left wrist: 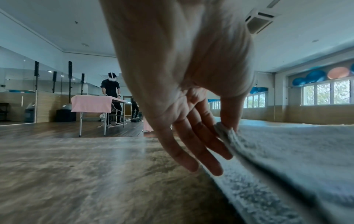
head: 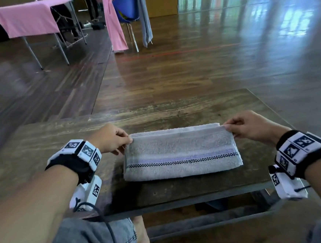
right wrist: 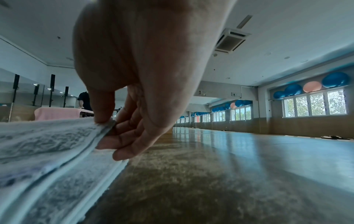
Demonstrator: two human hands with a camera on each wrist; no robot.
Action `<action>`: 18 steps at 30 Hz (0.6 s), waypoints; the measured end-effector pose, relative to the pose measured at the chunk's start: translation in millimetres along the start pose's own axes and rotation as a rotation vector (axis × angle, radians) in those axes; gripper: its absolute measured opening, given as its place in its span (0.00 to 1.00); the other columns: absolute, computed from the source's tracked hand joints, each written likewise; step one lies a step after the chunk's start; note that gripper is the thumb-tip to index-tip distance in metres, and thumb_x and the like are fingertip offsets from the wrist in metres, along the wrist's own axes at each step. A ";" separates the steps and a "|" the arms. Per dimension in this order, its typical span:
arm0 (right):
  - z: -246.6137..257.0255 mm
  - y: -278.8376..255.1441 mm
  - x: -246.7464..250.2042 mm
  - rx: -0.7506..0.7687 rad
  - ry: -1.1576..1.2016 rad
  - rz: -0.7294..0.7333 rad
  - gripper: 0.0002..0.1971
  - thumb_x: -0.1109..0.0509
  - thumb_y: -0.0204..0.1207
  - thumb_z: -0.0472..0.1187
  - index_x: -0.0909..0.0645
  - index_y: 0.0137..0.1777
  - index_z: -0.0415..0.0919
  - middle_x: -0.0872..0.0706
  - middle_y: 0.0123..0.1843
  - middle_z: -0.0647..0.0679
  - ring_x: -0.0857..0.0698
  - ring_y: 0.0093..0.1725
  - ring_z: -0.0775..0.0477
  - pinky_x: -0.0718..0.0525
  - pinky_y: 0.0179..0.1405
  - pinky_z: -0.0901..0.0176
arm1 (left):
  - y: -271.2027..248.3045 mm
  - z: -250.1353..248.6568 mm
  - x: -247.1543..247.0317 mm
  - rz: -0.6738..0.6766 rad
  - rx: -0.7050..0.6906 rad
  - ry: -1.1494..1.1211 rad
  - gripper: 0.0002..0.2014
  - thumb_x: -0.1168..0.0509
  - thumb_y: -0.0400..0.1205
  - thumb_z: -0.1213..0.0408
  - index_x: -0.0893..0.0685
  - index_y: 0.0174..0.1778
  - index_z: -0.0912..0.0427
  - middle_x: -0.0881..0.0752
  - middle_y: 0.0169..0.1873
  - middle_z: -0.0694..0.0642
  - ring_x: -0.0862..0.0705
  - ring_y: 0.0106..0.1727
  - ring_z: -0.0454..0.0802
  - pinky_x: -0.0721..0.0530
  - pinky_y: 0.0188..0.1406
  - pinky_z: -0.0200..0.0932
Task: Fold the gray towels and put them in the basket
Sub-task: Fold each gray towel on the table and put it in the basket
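Observation:
A gray towel (head: 180,152) with a purple and checked stripe lies folded on the low wooden table (head: 58,136). My left hand (head: 116,140) pinches its far left corner, and the left wrist view shows the thumb and fingers of that left hand (left wrist: 224,128) closed on the towel's (left wrist: 287,144) edge. My right hand (head: 241,126) pinches the far right corner, seen close in the right wrist view as the right hand (right wrist: 107,124) holding the top layer of the towel (right wrist: 47,136) slightly lifted. No basket is in view.
Another gray towel (head: 143,14) and a pink towel (head: 114,25) hang over a blue chair (head: 126,8) on the floor beyond. A pink-covered table (head: 28,18) stands far left with a person (left wrist: 111,91) behind it. My knees are under the table's near edge.

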State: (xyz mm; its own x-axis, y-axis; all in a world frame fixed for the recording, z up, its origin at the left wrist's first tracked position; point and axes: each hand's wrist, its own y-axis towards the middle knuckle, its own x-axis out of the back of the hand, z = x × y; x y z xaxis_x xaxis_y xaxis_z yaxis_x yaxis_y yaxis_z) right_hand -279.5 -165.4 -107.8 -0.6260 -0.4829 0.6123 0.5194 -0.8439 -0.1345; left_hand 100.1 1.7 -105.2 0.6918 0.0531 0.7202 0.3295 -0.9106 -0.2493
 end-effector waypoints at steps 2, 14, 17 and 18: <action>-12.9 12.7 -6.2 -0.009 -0.033 -0.037 0.07 0.28 0.83 0.36 0.11 0.52 0.33 0.07 0.48 0.36 0.09 0.47 0.38 0.09 0.47 0.47 | 9.1 2.2 -4.0 -0.015 -0.003 0.031 0.09 0.28 0.82 0.61 0.08 0.40 0.61 0.08 0.36 0.58 0.09 0.34 0.49 0.11 0.32 0.41; -25.3 60.2 -27.1 0.008 -0.319 -0.257 0.06 0.26 0.80 0.43 0.12 0.41 0.49 0.12 0.40 0.56 0.17 0.40 0.60 0.27 0.33 0.69 | 31.7 -1.7 -16.0 -0.166 -0.088 0.263 0.06 0.27 0.81 0.56 0.08 0.42 0.52 0.14 0.31 0.41 0.18 0.35 0.36 0.28 0.30 0.32; -26.5 60.6 -35.1 -0.012 -0.357 -0.261 0.04 0.27 0.81 0.43 0.12 0.46 0.45 0.10 0.45 0.50 0.16 0.44 0.52 0.26 0.37 0.66 | 34.8 -1.6 -17.5 -0.148 -0.064 0.262 0.04 0.26 0.80 0.57 0.09 0.45 0.52 0.13 0.37 0.43 0.15 0.42 0.43 0.25 0.33 0.34; -26.0 60.5 -37.1 -0.020 -0.360 -0.260 0.05 0.27 0.81 0.43 0.12 0.51 0.44 0.11 0.50 0.48 0.16 0.47 0.49 0.25 0.44 0.64 | 35.8 -2.6 -18.0 -0.143 -0.057 0.254 0.05 0.25 0.79 0.58 0.09 0.47 0.53 0.12 0.40 0.46 0.14 0.44 0.44 0.24 0.35 0.35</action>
State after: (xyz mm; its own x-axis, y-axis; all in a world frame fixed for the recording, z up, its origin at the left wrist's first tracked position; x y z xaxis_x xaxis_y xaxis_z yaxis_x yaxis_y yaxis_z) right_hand -240.0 -204.6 -158.9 -0.4899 -0.1449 0.8597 0.3582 -0.9325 0.0469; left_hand 97.8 -33.0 -125.5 0.4556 0.0851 0.8861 0.3702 -0.9234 -0.1017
